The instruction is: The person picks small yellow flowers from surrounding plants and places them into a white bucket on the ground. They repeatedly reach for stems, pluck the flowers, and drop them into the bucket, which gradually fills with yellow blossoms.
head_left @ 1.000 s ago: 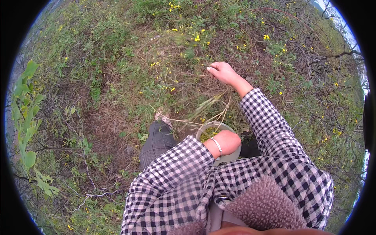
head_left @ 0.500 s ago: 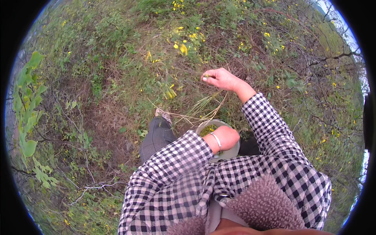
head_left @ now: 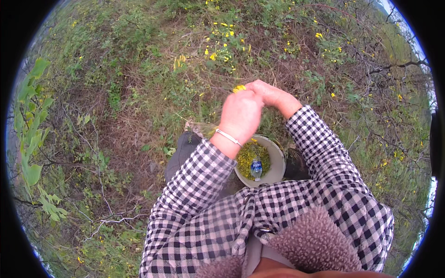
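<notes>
Out in front of my body, both hands meet at a small bunch of yellow flowers (head_left: 239, 88). My left hand (head_left: 241, 113), slightly blurred and with a white bracelet at its wrist, is closed at the bunch; its back hides most of its fingers. Touching it from the right, my right hand (head_left: 270, 93) is closed on the flowers' thin stems, which are largely covered. Below the hands, close to my body, a pale bucket (head_left: 277, 163) holds picked yellow-green flowers (head_left: 250, 155). A clear plastic bottle (head_left: 256, 168) with a blue label lies on top of them.
Yellow-flowered plants (head_left: 220, 46) grow ahead among dry grass and low green shrubs. A leafy branch (head_left: 32, 139) rises at the far left. Bare twigs (head_left: 113, 221) lie at lower left, and a dark bare branch (head_left: 398, 67) juts in at right.
My left hand has come up out of the bucket to meet my right hand at the flowers, uncovering the bottle. The right hand has stayed nearly in place.
</notes>
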